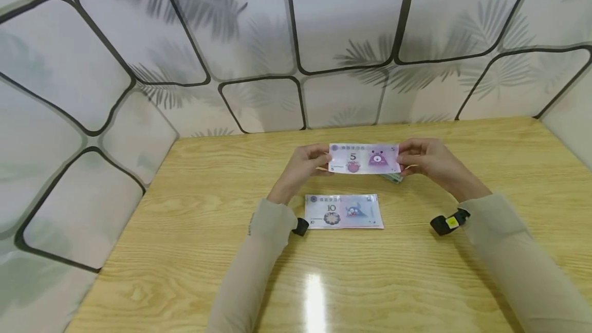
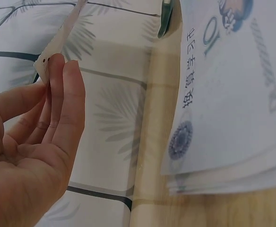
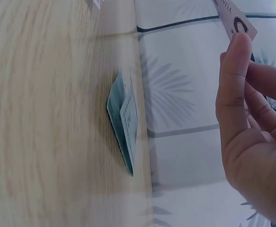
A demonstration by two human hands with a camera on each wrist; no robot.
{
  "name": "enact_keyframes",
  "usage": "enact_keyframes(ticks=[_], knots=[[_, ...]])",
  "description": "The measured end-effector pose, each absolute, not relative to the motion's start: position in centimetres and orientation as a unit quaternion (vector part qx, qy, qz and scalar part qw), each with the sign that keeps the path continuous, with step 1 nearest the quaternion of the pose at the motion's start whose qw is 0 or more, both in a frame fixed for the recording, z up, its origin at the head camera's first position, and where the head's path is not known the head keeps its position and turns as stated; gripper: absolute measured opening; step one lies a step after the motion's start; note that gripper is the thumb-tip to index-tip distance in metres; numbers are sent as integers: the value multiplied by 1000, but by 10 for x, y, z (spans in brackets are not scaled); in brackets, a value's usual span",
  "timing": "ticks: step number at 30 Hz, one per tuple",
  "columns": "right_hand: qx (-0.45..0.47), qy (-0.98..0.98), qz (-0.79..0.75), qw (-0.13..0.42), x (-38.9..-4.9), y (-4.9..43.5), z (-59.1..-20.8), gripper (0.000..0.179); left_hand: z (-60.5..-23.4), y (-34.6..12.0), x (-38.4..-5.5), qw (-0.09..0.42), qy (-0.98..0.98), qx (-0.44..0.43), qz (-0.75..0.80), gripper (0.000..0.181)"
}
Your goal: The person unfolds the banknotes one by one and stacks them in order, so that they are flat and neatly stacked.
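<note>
Both hands hold a pink-purple play banknote marked 5 stretched flat above the table. My left hand pinches its left end between thumb and fingers. At the other end my right hand pinches it the same way. Below, nearer me, lies a small stack of play banknotes with a 10 note on top; its layered edges show in the left wrist view. Behind the held note, mostly hidden in the head view, a folded greenish note stands partly open on the wood.
The wooden table reaches back to a wall with dark-lined panels and leaf prints. A black wrist strap with a yellow mark sits at the right sleeve. Glare shows on the near tabletop.
</note>
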State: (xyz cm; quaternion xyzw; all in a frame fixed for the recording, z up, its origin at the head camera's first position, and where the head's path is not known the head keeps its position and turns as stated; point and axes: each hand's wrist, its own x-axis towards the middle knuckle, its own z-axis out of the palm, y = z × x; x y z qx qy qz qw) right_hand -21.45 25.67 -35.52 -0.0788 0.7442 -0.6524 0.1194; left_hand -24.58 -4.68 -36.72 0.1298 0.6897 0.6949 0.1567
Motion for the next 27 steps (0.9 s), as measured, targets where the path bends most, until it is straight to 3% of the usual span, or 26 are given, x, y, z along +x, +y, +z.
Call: enact_keyframes(ticks=[18, 27], knots=[[-111, 690, -703, 134, -209, 250, -359, 12, -366, -58, -238, 130, 715, 137, 673, 26], [-123, 713, -676, 137, -204, 244, -359, 13, -365, -67, -230, 134, 730, 138, 656, 35]])
